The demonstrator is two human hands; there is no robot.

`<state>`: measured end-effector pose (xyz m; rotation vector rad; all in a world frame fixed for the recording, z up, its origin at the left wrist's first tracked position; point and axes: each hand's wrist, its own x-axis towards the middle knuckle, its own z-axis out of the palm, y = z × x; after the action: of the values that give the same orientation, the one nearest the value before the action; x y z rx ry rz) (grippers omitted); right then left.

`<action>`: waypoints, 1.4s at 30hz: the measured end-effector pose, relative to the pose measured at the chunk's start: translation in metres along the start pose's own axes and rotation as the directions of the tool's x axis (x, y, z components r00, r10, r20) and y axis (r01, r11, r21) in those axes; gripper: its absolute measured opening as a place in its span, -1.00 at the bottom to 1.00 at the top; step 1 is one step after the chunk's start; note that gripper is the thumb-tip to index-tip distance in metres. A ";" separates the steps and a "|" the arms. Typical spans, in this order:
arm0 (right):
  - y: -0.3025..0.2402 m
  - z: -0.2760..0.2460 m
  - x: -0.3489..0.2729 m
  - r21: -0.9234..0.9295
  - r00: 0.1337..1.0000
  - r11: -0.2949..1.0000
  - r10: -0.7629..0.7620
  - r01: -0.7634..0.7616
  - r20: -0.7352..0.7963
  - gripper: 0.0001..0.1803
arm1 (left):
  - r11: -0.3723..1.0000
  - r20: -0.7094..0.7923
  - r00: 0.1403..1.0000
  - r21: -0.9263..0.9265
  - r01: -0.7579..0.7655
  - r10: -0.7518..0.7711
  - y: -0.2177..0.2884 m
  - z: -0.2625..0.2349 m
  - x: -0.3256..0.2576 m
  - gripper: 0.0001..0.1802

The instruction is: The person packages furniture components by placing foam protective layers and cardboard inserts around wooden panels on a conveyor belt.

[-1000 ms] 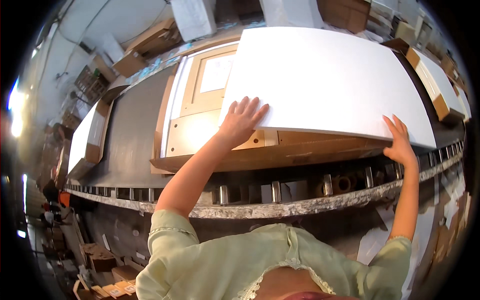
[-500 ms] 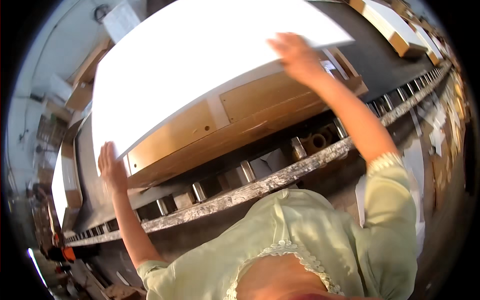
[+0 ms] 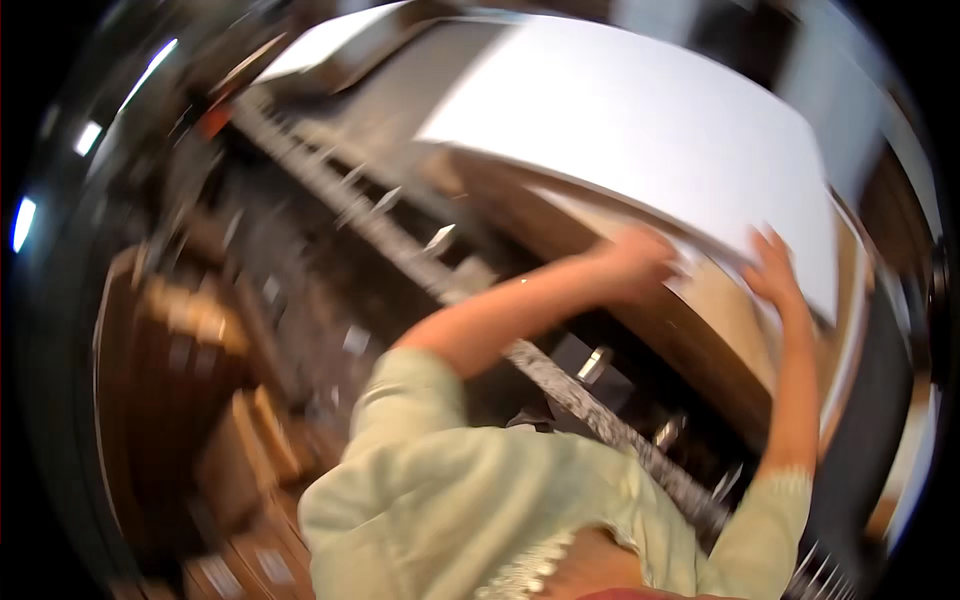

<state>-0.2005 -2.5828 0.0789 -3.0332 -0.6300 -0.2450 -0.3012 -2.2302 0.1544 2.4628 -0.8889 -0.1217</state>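
Observation:
A large white panel (image 3: pixel 640 120) lies over an open carton (image 3: pixel 690 335), whose brown side faces me. By the panel's near edge is my left hand (image 3: pixel 640 265), reaching across from the left; motion smears its fingers, so I cannot see whether it grips anything. My right hand (image 3: pixel 775 275) is at the same edge farther right, fingers stretched out and apart against the white surface. Between panel and carton a gap shows light brown boards (image 3: pixel 725 300), partly hidden by my hands.
In front of me runs a roller conveyor with a worn, speckled rail (image 3: pixel 570 385) and metal rollers (image 3: pixel 594 365). Farther along it, at upper left, is another white-topped carton (image 3: pixel 340 45). Brown boxes (image 3: pixel 225 460) stand at lower left, blurred.
The view has swung toward the left, so the conveyor now slants down to the right. My hands, wide apart on the panel before, are now close together at its near edge.

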 end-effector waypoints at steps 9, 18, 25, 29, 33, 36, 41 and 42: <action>-0.049 -0.098 -0.169 0.559 0.975 0.801 0.144 -0.215 0.168 -0.79 | 0.946 -0.092 0.942 -0.027 0.322 -0.323 0.036 0.052 -0.020 -0.59; -0.074 -0.096 -0.242 0.366 0.995 0.928 -0.039 0.071 -0.094 -0.81 | 0.912 0.264 0.873 0.119 0.392 -0.410 0.069 0.011 -0.026 -0.56; -0.085 -0.104 -0.268 0.421 0.984 0.901 0.155 -0.104 -0.088 -0.80 | 0.976 0.358 0.909 0.032 0.216 -0.213 0.073 0.022 0.028 -0.68; -0.092 -0.106 -0.268 0.456 0.985 0.885 0.151 -0.097 -0.084 -0.84 | 0.981 0.274 0.961 0.177 -0.081 0.030 0.108 0.050 0.005 -0.53; -0.093 -0.109 -0.270 0.489 0.983 0.853 0.149 -0.183 0.108 -0.82 | 0.971 0.062 0.986 0.177 -0.162 0.153 0.122 0.071 -0.038 -0.52; -0.087 -0.110 -0.271 0.473 0.982 0.864 0.115 -0.173 0.150 -0.78 | 0.967 0.091 0.990 0.224 -0.124 0.106 0.120 0.079 -0.046 -0.50; -0.086 -0.102 -0.273 0.488 0.992 0.864 0.103 -0.124 0.071 -0.68 | 0.952 0.010 0.987 0.262 -0.157 0.160 0.113 0.085 -0.056 -0.77; -0.085 -0.103 -0.273 0.481 0.992 0.867 0.107 -0.128 0.071 -0.68 | 0.952 0.006 0.986 0.258 -0.163 0.167 0.112 0.088 -0.056 -0.77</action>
<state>-0.4966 -2.6184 0.1366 -2.5786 -0.4236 -0.0112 -0.4308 -2.3066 0.1291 2.6059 -1.1640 0.0777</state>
